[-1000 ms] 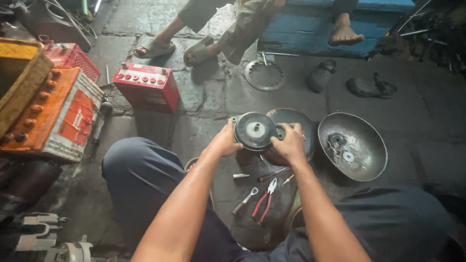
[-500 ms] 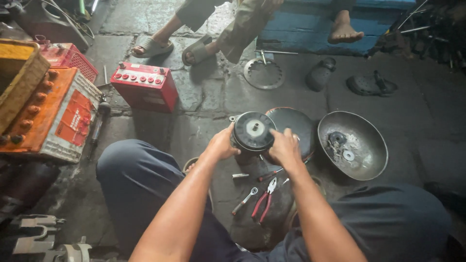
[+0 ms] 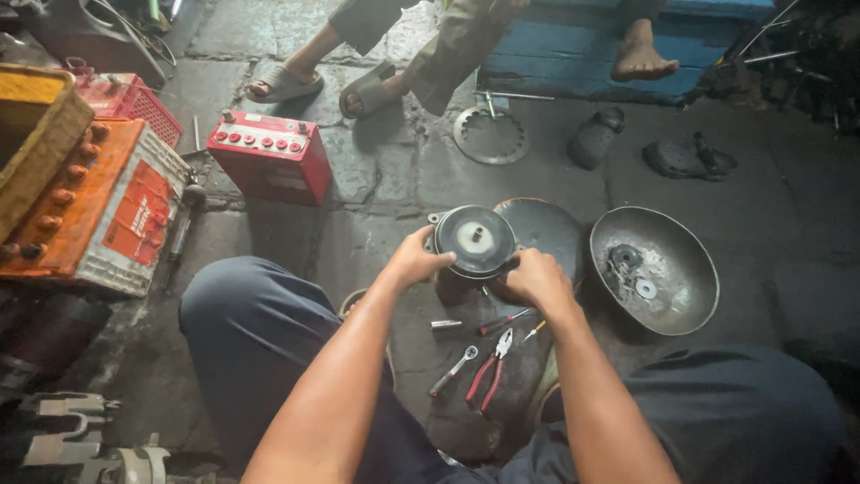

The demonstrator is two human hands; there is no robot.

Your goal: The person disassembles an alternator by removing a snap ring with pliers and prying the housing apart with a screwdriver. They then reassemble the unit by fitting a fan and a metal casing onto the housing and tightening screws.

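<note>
Both hands grip a round dark metal part [image 3: 475, 240] with a pale hub, held just above the stone floor. My left hand [image 3: 414, 260] clasps its left rim and my right hand [image 3: 536, 278] holds its right rim. Behind the part lies a flat dark disc [image 3: 551, 224]. Below my hands lie red-handled pliers [image 3: 488, 369], a small wrench [image 3: 452, 370] and a red-handled screwdriver [image 3: 503, 322].
A metal bowl [image 3: 694, 269] with washers sits right. A red battery [image 3: 269, 154] and an orange-and-white battery [image 3: 107, 211] stand left. Another person's sandalled feet [image 3: 285, 82] and a bare foot [image 3: 641, 56] are ahead, near a toothed ring [image 3: 490, 136] and dark shoes [image 3: 688, 158].
The round part has stayed between my hands; both hands shifted slightly along its rim. The view moved a little.
</note>
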